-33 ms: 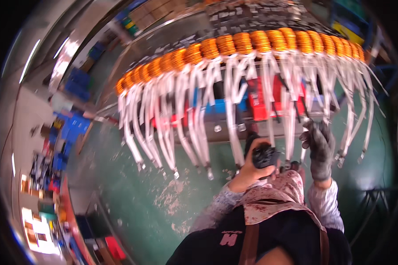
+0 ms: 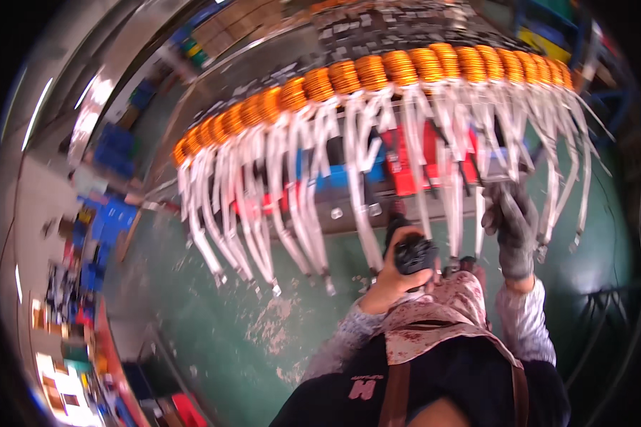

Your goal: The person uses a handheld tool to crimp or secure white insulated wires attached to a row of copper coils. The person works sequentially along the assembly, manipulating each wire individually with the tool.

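A long row of orange-copper wire coils (image 2: 399, 67) stretches across the far side, and white-sleeved leads (image 2: 274, 188) dangle from it with small metal ends. My bare left hand (image 2: 386, 285) is wrapped round a dark, rounded black tool (image 2: 414, 254); its exact kind does not show. My right hand (image 2: 513, 231), in a grey glove, is raised among the leads at the right. Its fingers are curled together at the lower end of a white lead (image 2: 511, 160); blur hides what they pinch.
Behind the leads stand red (image 2: 404, 160) and blue bins (image 2: 331, 176) on a low shelf. Blue crates (image 2: 114, 213) and a cluttered bench line the left side. A dark metal stand (image 2: 609, 302) is on the green floor (image 2: 263, 320) at the right.
The view has shifted slightly, so the coils and leads sit a little further left. My left hand with the black tool appears slightly left as well. Both hands keep their grip.
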Action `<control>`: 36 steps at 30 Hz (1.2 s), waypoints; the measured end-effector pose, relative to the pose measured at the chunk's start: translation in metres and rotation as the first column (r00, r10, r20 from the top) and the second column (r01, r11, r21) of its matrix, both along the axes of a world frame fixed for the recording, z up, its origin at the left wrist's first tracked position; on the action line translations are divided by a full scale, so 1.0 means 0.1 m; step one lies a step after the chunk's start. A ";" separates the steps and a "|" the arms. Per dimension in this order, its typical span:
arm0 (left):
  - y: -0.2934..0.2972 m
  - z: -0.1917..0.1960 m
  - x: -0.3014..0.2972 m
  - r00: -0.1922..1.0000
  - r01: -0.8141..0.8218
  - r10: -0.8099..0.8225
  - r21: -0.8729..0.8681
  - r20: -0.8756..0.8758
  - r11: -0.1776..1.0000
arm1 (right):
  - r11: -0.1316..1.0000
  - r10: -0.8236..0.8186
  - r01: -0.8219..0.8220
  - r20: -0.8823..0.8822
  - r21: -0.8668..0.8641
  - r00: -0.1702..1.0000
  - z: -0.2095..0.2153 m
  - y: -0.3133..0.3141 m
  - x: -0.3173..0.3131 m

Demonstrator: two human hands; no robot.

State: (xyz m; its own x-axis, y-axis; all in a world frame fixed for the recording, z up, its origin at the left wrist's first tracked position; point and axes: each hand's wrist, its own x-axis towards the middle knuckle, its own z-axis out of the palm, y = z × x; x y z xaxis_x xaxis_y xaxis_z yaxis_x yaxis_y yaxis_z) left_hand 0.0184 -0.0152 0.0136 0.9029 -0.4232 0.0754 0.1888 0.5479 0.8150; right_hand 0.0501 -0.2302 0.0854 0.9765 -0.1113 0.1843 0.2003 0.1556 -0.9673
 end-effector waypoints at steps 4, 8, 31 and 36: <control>-0.06 -0.02 0.00 0.996 0.029 -0.027 0.024 -0.091 0.999 | 0.983 -0.138 0.148 0.098 -0.105 0.986 0.19 -0.25 0.42; -0.08 0.04 -0.02 0.994 0.046 -0.041 0.048 -0.097 0.998 | 0.964 -0.137 0.167 0.148 -0.208 0.979 -0.09 -0.44 0.78; -0.12 -0.01 0.06 0.990 0.102 -0.093 0.083 -0.103 0.991 | 0.005 -0.139 0.661 0.654 -0.750 0.743 -0.22 -0.35 0.65; -0.08 -0.03 0.04 0.992 0.081 -0.074 0.077 -0.098 0.994 | -0.125 -0.125 0.700 0.711 -0.703 0.692 -0.21 -0.24 0.79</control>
